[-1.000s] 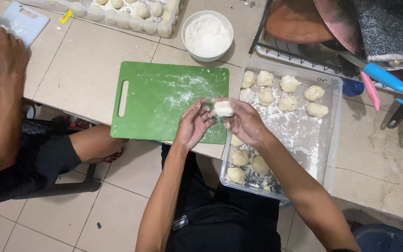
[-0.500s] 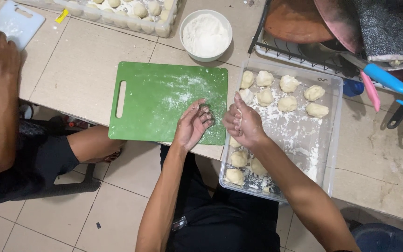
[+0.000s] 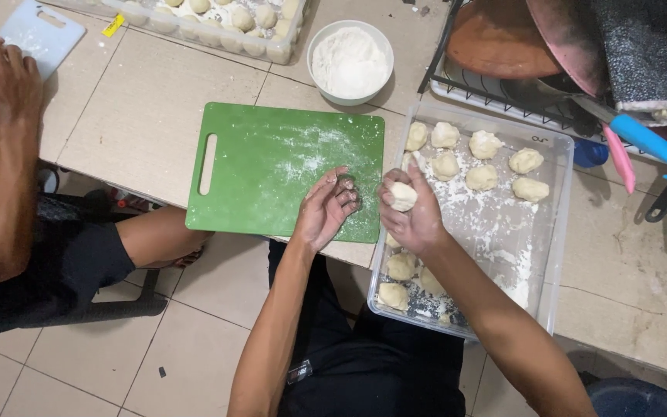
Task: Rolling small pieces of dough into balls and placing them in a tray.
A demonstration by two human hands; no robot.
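Note:
My right hand [image 3: 413, 213] grips a small ball of pale dough [image 3: 403, 196] at the left edge of a clear plastic tray [image 3: 551, 255]. Several dough balls [image 3: 482, 177] lie on the floured tray bottom, more near its front left corner. My left hand [image 3: 324, 210] hovers over the right front corner of a floured green cutting board [image 3: 256, 166], fingers curled and apart, holding nothing.
A white bowl of flour [image 3: 350, 62] stands behind the board. Another clear tray of dough balls [image 3: 218, 27] sits at the back. A co-worker's hand [image 3: 5, 73] rests on a pale blue board [image 3: 25, 35] at left. A dish rack [image 3: 503, 100] with pans and utensils is at right.
My hands held the dough ball together a second ago, then parted. Now the right hand holds the ball alone at the tray's edge, and the left has opened over the board.

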